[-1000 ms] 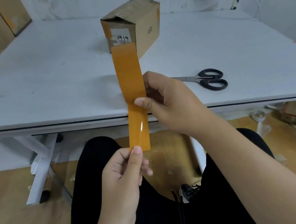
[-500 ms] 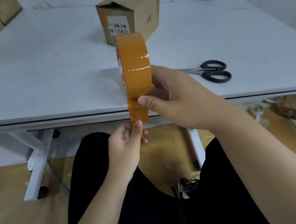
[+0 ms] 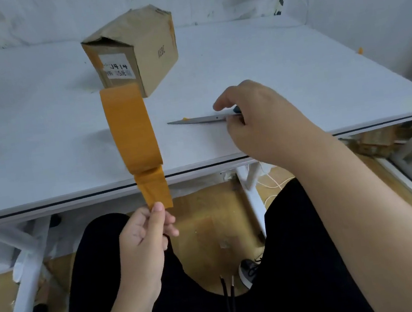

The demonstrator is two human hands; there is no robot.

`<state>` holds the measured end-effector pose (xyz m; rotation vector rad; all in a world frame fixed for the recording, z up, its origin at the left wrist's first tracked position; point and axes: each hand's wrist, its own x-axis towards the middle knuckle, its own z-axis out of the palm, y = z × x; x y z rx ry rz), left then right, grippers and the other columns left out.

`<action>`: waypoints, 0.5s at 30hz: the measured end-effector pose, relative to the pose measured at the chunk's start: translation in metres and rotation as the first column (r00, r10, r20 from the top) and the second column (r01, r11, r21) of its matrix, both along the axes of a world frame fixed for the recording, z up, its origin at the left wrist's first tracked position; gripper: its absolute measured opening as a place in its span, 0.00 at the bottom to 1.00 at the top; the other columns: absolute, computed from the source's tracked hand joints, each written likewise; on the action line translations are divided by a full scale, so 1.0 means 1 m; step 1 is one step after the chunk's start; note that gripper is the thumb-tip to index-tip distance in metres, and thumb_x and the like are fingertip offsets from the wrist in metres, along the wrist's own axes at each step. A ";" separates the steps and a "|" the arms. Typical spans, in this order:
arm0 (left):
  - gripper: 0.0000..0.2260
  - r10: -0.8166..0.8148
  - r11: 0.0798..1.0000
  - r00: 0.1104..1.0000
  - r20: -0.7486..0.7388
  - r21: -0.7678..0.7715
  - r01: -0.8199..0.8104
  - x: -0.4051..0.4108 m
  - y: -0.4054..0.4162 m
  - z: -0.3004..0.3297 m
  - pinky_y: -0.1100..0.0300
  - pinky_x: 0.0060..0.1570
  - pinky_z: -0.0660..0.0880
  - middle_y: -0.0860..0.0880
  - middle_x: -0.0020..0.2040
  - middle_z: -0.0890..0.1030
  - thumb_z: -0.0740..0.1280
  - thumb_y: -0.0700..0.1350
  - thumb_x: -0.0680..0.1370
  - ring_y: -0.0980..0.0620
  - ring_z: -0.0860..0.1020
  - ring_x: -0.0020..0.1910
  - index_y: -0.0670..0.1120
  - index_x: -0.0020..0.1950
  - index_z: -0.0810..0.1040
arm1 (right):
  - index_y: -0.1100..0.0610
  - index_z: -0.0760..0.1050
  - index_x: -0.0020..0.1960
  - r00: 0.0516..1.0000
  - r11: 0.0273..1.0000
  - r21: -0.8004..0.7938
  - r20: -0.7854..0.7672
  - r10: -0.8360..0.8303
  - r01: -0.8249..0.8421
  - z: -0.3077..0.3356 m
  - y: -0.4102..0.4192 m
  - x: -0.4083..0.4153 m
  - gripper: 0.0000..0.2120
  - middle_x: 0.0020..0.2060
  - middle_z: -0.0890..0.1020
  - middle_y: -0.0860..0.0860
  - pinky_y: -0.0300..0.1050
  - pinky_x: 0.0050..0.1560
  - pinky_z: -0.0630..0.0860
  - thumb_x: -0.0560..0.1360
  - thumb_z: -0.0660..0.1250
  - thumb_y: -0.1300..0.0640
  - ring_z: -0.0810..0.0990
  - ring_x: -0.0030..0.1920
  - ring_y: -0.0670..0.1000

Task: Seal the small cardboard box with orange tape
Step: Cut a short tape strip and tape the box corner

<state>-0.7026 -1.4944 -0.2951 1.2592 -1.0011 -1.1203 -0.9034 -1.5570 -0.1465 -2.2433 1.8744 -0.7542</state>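
While pinched below, orange tape (image 3: 132, 131) upright, box-pointing.

I see bare forearms with no sleeves, black trousers (image 3: 305, 260) filling the lower frame, two black drawstrings (image 3: 228, 293) at bottom centre, and a grey laced shoe (image 3: 249, 272) beside them.

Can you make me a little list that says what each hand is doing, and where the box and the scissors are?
left hand: pinches the free end of the orange tape, which sticks up over the table edge
right hand: grips the handle end of the scissors
scissors: blades closed, pointing left, over the table
box: on the table, past the tape, top flaps not flat
box label: white, handwritten
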 end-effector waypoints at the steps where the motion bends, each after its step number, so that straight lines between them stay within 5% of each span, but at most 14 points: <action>1: 0.12 -0.004 1.000 1.000 -0.002 -0.003 0.004 0.001 0.000 0.000 0.66 0.28 0.71 0.50 0.32 0.80 0.65 0.59 0.73 0.58 0.75 0.28 0.54 0.35 0.80 | 0.53 0.75 0.61 0.998 0.998 0.037 -0.052 -0.047 0.049 -0.002 -0.004 -0.007 0.17 0.56 0.75 0.51 0.45 0.56 0.71 0.75 0.58 0.63 0.73 0.58 0.53; 7: 0.12 -0.008 1.000 1.000 0.022 -0.009 0.009 0.001 -0.001 -0.002 0.68 0.26 0.70 0.50 0.33 0.80 0.65 0.58 0.74 0.56 0.77 0.31 0.54 0.35 0.80 | 0.54 0.75 0.61 0.991 0.988 0.078 0.009 -0.137 0.136 -0.004 -0.017 -0.023 0.14 0.59 0.76 0.52 0.41 0.51 0.69 0.78 0.57 0.59 0.76 0.56 0.53; 15: 0.14 -0.028 1.000 0.998 0.055 -0.005 0.028 0.003 0.001 -0.005 0.61 0.29 0.70 0.49 0.32 0.79 0.64 0.60 0.73 0.52 0.75 0.31 0.52 0.37 0.80 | 0.49 0.78 0.59 0.984 0.970 0.194 -0.126 -0.124 0.147 0.011 -0.020 -0.044 0.14 0.52 0.80 0.48 0.47 0.55 0.72 0.74 0.65 0.50 0.70 0.60 0.53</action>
